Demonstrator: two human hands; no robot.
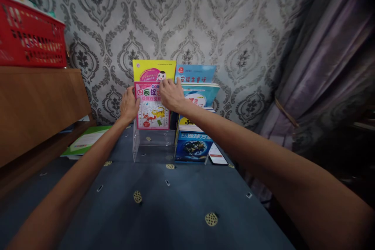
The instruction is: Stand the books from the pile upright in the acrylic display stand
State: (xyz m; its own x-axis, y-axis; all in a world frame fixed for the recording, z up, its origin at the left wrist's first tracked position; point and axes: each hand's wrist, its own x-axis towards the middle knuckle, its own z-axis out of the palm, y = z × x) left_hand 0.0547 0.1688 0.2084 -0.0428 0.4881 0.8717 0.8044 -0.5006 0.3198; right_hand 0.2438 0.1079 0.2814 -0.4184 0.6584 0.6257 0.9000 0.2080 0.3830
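Note:
A pink picture book (152, 115) with a fox and a tiger on its cover stands upright in a clear, tiered book rack (155, 140). My left hand (129, 105) grips its left edge, the thumb resting on the front. Its upper right corner is in my right hand (172, 94), fingers bent over the edge. A yellow book (154, 68) rises behind it. In the right column stand a light blue book (199, 72), a teal book (212, 93), a partly covered yellow one (187, 122) and a dark blue book with a globe (193, 148) in front.
A phone (218, 155) lies right of the rack on the blue patterned tablecloth (164, 211). At left is a wooden cabinet (41, 105) with a red basket (32, 35) on top and green booklets (88, 138) beside it. A grey curtain (307, 66) hangs at right.

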